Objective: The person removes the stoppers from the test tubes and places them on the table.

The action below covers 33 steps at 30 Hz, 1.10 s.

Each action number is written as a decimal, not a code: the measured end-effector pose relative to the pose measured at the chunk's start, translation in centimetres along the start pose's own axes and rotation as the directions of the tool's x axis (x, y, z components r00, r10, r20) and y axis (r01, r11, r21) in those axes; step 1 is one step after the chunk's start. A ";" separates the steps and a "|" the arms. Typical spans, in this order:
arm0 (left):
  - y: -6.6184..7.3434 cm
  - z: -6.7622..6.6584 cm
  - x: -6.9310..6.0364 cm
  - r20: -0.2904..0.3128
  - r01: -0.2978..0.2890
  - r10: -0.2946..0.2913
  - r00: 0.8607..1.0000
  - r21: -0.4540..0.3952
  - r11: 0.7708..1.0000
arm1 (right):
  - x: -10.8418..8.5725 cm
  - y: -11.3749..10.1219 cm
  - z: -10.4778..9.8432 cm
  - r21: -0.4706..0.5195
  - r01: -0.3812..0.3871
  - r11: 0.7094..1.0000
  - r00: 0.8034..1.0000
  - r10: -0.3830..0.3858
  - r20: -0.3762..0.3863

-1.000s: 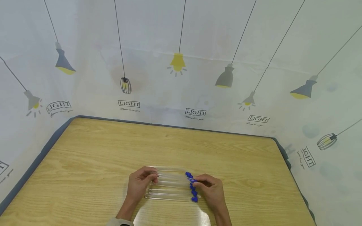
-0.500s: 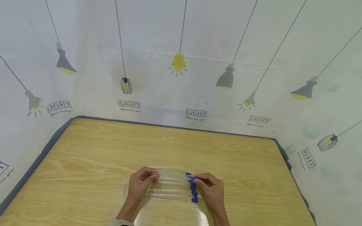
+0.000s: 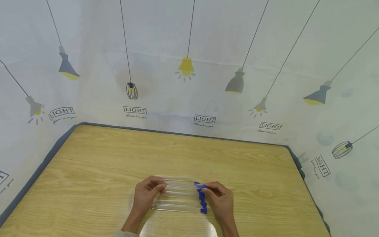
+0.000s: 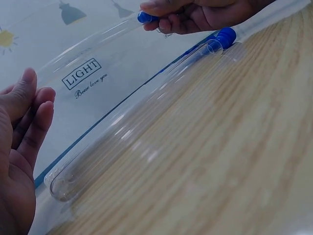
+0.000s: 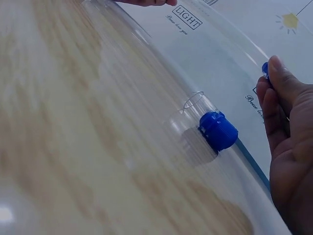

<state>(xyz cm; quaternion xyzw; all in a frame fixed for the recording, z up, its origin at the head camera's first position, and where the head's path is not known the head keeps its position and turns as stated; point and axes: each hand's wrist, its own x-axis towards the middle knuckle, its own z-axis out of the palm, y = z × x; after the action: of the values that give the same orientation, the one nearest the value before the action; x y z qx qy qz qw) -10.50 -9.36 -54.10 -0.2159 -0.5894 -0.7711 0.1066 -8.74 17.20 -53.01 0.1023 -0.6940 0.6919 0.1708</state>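
Observation:
My left hand (image 3: 147,194) pinches the rounded end of a clear test tube (image 4: 98,45), which is raised above the table. At the tube's other end, my right hand (image 3: 219,197) pinches a blue stopper (image 4: 145,17) between thumb and fingers. The stopper sits at the tube's mouth; how deep it goes is hidden by the fingers. Below lie several more clear test tubes (image 3: 177,207), side by side. Blue stoppers (image 3: 203,210) form a row at their right ends. One lying tube shows a bare rim (image 5: 193,100) in the right wrist view, beside a blue stopper (image 5: 217,131).
All of this is on or over a wood-grain table (image 3: 118,154) with a dark blue edge (image 3: 177,134). White cloth walls (image 3: 160,39) printed with hanging lamps surround its back and sides. Light glares off the tabletop near the front.
My right hand has shifted slightly away from me, and the blue stopper between its fingers shows more plainly at the tube's mouth. My left hand keeps its place and its hold.

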 end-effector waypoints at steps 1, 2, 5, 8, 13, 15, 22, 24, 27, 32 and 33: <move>0.0 0.0 0.0 -0.001 -0.006 0.006 1.000 0.002 1.000 | 0.0 0.2 0.0 0.005 0.007 1.000 1.000 -0.007 0.008; 0.0 0.0 -0.1 -0.004 -0.011 0.010 1.000 -0.001 1.000 | -0.1 0.2 0.0 0.007 0.014 1.000 1.000 -0.014 0.016; 0.0 -0.1 -0.1 -0.014 -0.027 0.027 1.000 -0.009 1.000 | -0.1 0.2 -0.1 0.033 0.014 0.999 0.999 -0.016 0.049; -0.1 -0.2 -0.2 -0.025 -0.029 0.028 0.999 -0.019 0.999 | -0.1 0.1 -0.2 0.056 -0.017 0.998 0.996 0.012 0.088; -0.2 -0.5 -0.2 -0.031 0.009 -0.009 0.999 -0.005 1.000 | -0.1 0.0 -0.5 0.070 -0.069 0.995 0.988 0.058 0.143; -0.2 -0.6 -0.2 -0.028 0.024 -0.024 0.999 -0.002 1.000 | -0.1 0.1 -0.6 0.066 -0.077 0.995 0.985 0.066 0.161; -0.2 -0.6 -0.2 -0.005 0.038 -0.038 0.999 -0.012 0.999 | -0.2 0.3 -0.9 0.054 -0.099 0.994 0.980 0.088 0.178; -0.1 -0.5 -0.2 -0.004 0.042 -0.042 0.999 -0.013 0.999 | -0.2 0.3 -0.9 0.052 -0.104 0.993 0.982 0.094 0.166; 0.0 -0.3 -0.1 -0.013 0.055 -0.055 0.998 -0.013 0.998 | -0.2 0.4 -0.7 0.053 -0.086 0.995 0.989 0.079 0.125; 0.3 -0.1 0.0 -0.016 0.065 -0.066 0.998 -0.013 0.998 | -0.1 0.6 -0.4 0.035 -0.025 0.999 0.998 0.023 0.052; 0.3 0.0 0.0 -0.016 0.059 -0.059 0.998 -0.009 0.998 | -0.1 0.6 -0.4 0.030 -0.019 0.999 0.999 0.017 0.045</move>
<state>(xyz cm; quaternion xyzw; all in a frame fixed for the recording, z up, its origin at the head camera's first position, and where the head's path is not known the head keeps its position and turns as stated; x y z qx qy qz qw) -10.41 -9.50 -53.81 -0.1928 -0.5913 -0.7781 0.0878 -8.89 17.56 -53.61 0.1140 -0.6879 0.7015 0.1474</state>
